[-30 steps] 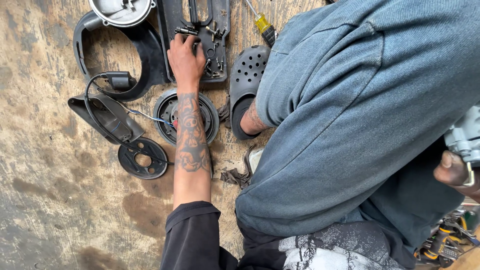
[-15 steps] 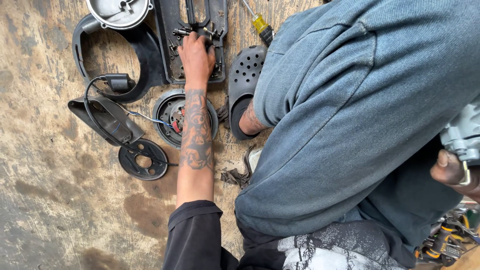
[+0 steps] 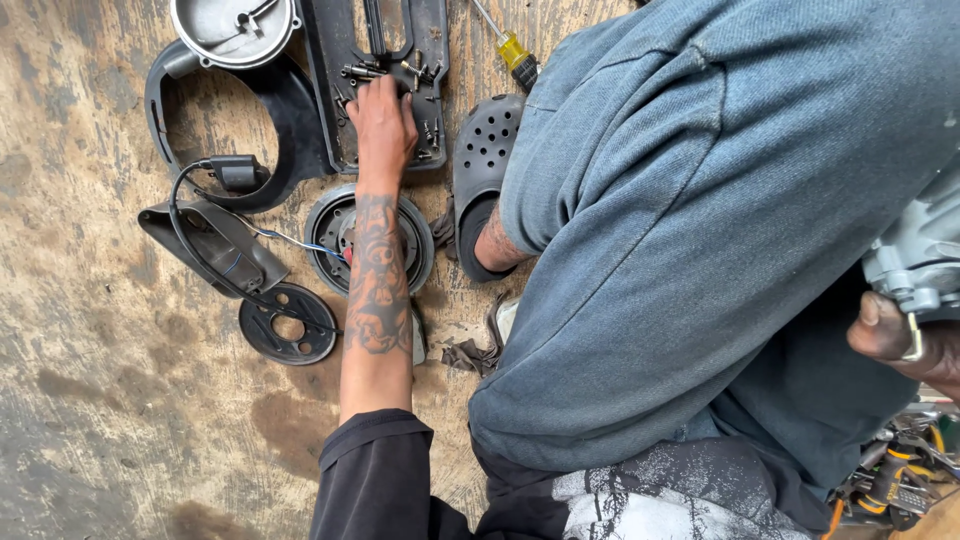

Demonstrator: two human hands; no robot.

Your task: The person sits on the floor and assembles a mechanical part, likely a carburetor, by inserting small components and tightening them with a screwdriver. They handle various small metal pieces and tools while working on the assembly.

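The person sits on the stained wooden floor (image 3: 90,420), a denim knee filling the right of the view. The left hand (image 3: 383,122) has crept further up over the last second and now lies palm-down on the flat black cover plate (image 3: 432,60), fingers curled among the loose screws (image 3: 362,71). The right hand (image 3: 905,340) still grips the grey motor housing (image 3: 925,255) at the edge.

We wear a black sleeve (image 3: 375,480) pushed up past the elbow, baring a left forearm covered in a dark tattoo (image 3: 378,285). Faded blue-grey jeans (image 3: 690,230) cover our bent leg, a dark grey perforated clog (image 3: 482,165) sits on the foot, and a ring (image 3: 912,340) circles a right-hand finger.
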